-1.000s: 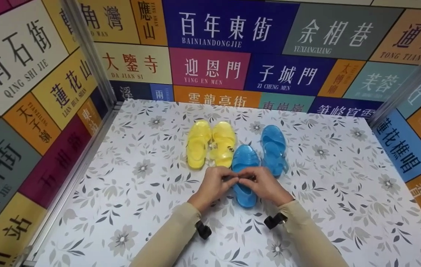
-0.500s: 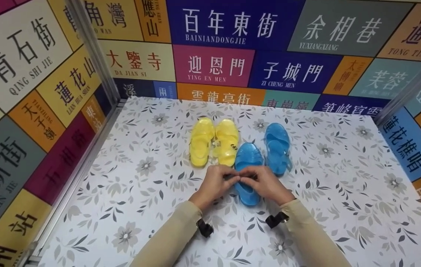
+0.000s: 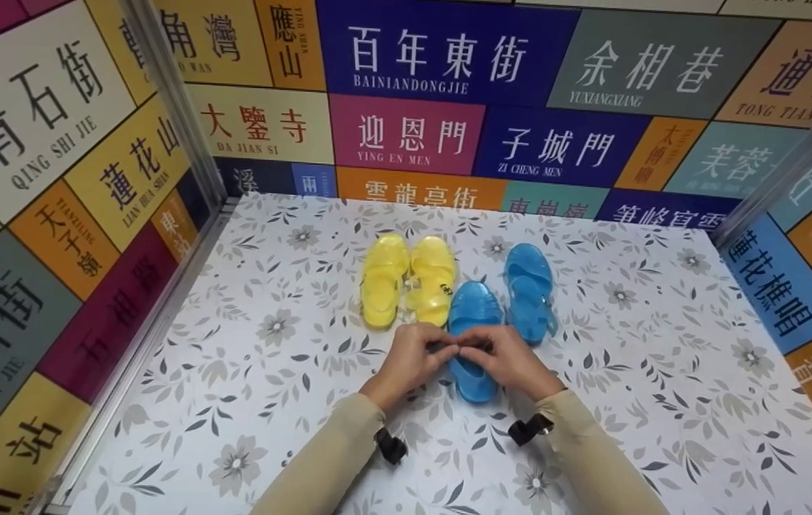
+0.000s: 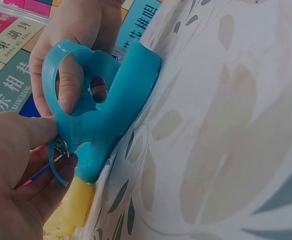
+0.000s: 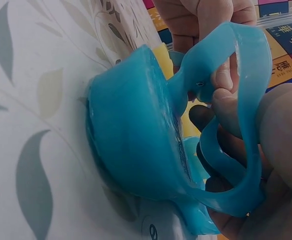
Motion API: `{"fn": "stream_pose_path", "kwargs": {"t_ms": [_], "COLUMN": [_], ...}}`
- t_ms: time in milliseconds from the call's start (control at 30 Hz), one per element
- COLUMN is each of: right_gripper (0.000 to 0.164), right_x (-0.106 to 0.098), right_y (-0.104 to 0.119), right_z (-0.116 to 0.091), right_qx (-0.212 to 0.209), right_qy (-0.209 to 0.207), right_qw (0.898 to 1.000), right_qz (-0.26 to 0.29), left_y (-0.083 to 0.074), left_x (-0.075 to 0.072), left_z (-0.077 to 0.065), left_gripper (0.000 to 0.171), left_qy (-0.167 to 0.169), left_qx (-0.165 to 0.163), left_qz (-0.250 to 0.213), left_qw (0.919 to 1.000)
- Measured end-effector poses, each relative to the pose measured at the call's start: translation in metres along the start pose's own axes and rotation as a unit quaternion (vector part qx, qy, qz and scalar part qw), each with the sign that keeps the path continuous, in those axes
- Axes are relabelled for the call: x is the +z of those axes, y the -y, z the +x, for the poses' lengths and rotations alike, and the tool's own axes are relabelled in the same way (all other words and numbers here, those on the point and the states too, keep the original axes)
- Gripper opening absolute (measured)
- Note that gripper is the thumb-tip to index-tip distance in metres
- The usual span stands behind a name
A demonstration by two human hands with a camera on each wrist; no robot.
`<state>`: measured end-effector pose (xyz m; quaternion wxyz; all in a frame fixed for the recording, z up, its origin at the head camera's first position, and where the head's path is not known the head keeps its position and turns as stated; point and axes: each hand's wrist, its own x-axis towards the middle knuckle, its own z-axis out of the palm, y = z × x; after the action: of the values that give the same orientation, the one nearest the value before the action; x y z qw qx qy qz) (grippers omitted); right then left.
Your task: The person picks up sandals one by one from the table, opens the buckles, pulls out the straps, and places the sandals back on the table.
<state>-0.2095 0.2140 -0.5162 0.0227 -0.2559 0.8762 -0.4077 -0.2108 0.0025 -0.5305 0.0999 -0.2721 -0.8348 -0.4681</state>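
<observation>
A blue jelly sandal (image 3: 475,304) lies in front of me, toe pointing away, with both hands at its ankle strap. My left hand (image 3: 409,361) pinches the loose strap end beside a small metal buckle (image 4: 61,147), clearest in the left wrist view. From the other side my right hand (image 3: 513,361) grips the strap, some of its fingers reaching inside the strap loop (image 5: 253,90). The fingertips of both hands meet over the sandal and partly hide its middle in the head view. Its heel (image 5: 131,125) rests close on the patterned surface.
Behind on the right lies the matching blue sandal (image 3: 529,282). To the left a pair of yellow sandals stands side by side, a left one (image 3: 382,286) and a right one (image 3: 433,275). Panels with printed signs (image 3: 406,136) wall in the floral-patterned tabletop (image 3: 277,400).
</observation>
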Motion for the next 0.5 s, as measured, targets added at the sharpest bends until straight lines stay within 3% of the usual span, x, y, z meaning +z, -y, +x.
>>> {"fn": "stream_pose_path", "kwargs": {"t_ms": [500], "right_gripper": [0.020], "right_x": [-0.0037], "right_y": [-0.0026], "right_z": [-0.0029], "right_qx": [0.023], "right_qy": [0.000], "right_qw": [1.000], "right_qz": [-0.006], "left_y": [0.0009], "left_x": [0.0030], "left_z": [0.0003], "left_gripper": [0.009], "left_qy": [0.002], "left_qx": [-0.005], "left_qz": [0.001], "left_qw": [1.0000]}}
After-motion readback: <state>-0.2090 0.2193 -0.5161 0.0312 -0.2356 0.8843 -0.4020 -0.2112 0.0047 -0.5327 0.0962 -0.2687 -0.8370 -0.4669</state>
